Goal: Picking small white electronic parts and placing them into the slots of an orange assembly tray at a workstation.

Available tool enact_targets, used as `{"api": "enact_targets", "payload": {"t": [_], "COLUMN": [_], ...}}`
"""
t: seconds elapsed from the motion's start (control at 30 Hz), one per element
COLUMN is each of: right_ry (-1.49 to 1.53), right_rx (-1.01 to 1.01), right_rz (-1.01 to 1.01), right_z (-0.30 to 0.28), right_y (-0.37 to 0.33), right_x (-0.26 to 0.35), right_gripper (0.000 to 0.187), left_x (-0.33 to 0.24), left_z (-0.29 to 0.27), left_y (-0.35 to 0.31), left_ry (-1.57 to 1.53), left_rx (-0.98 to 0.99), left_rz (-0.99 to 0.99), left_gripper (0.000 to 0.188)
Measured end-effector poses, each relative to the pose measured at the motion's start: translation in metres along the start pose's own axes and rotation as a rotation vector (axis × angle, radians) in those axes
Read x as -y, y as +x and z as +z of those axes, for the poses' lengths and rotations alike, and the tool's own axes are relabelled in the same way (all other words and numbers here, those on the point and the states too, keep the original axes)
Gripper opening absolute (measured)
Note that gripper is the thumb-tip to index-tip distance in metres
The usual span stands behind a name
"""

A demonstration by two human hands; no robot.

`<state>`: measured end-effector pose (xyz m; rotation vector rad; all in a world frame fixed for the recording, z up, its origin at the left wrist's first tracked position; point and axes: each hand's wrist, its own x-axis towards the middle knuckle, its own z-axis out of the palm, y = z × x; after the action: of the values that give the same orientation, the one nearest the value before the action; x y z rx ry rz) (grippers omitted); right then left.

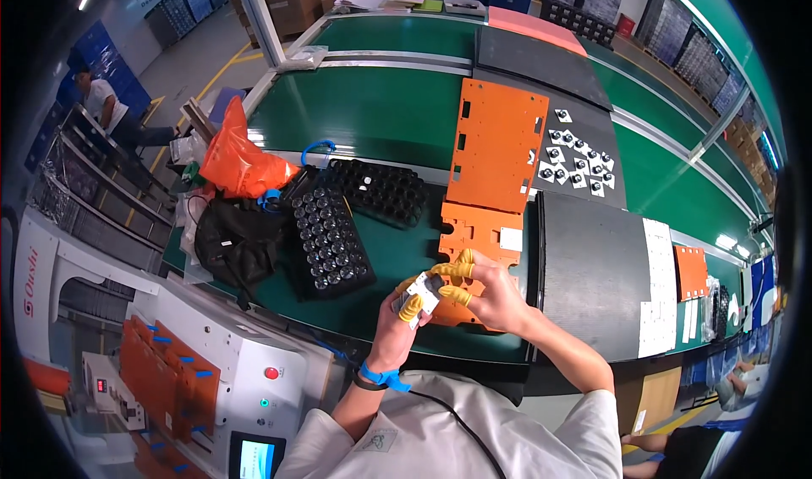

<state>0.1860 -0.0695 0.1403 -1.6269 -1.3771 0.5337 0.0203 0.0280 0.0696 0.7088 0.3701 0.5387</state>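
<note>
Clock's centered on the person's hands, 12 = away from them. L hand has a closed pinch on a small white board, thumb + fingers, yellow finger cots on. R hand comes in from abt 3 o'clock, cots on too, fingertips right up at the board's dark part. Can't tell tbh if R is actually pinching or just touching. So the board's up in both hands, held over the near side of the green bench. Blue strap on the L wrist btw.

Around it: orange tray at 1, partly behind the R hand, w/ an orange plate farther out same way. A bunch of white pieces w/ black bits sits btwn 1 and 2 on a dark mat. Big black sheet at 3, white strips along its far-right side. Lens tray at 10, another black tray at 11. Orange bag farther out at 10, black bag btwn 9 and 10. White machine w/ a red button at 8.
</note>
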Motion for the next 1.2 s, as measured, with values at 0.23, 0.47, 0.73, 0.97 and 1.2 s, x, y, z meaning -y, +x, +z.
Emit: {"api": "enact_targets", "payload": {"t": [0.23,0.47,0.73,0.97,1.2], "right_ry": [-0.407,-0.397,-0.442,-0.525,-0.37], "right_rx": [0.028,0.116,-0.129,-0.472,-0.277], "right_rz": [-0.318,-0.445,-0.537,-0.505,0.579], "right_z": [-0.008,-0.023,-0.023,-0.022,-0.077], "right_y": [-0.007,-0.015,-0.047,-0.069,-0.065], "right_x": [0.013,0.005,-0.004,-0.026,-0.081], "right_gripper": [0.028,0.037,0.051,0.039,0.027], "left_x": [0.008,0.011,0.03,0.046,0.037], "left_z": [-0.009,-0.005,0.009,0.012,0.017], "left_y": [-0.004,-0.008,-0.01,-0.011,-0.008], "left_ry": [0.013,-0.314,-0.61,-0.254,-0.177], "left_rx": [0.074,0.172,0.245,0.444,0.283], "left_rz": [-0.016,-0.316,-0.583,-0.597,-0.541], "left_gripper": [0.032,0.046,0.052,0.063,0.065]}}
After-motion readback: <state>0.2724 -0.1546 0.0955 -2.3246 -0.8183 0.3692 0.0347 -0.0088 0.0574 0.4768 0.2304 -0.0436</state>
